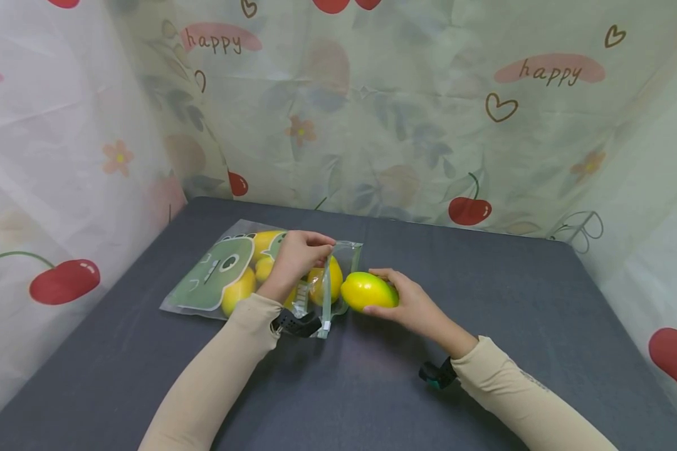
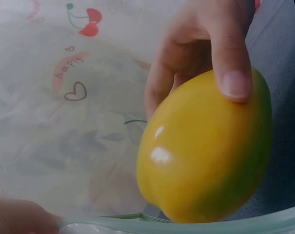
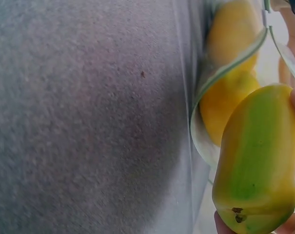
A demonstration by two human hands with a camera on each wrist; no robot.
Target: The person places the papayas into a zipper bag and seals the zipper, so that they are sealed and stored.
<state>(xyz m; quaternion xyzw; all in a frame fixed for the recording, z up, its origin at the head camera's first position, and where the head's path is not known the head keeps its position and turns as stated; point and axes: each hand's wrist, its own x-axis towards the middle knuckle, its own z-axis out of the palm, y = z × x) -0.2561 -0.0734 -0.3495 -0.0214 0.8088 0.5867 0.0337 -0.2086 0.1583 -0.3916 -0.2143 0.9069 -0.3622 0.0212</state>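
A clear zip bag (image 1: pixel 205 282) with a green cartoon face printed on it lies on the table, several yellow fruits (image 1: pixel 239 293) inside. My left hand (image 1: pixel 296 258) pinches the upper edge of its mouth, holding it raised. In my right hand (image 1: pixel 410 302) is a yellow-green mango (image 1: pixel 368 292), gripped between thumb and fingers at the bag's opening. From the left wrist, the mango (image 2: pixel 201 151) shows just beyond the bag's rim (image 2: pixel 245 225). The right wrist view has the mango (image 3: pixel 257 156) before the gaping mouth, with yellow fruit (image 3: pixel 223 105) behind it.
The dark grey table (image 1: pixel 502 300) extends to both sides and toward me. A patterned cloth (image 1: pixel 372 125) hangs along its back and sides. A thin looped cord (image 1: pixel 585 228) sits by the back right corner. The zip slider (image 1: pixel 326 326) is at the bag's near edge.
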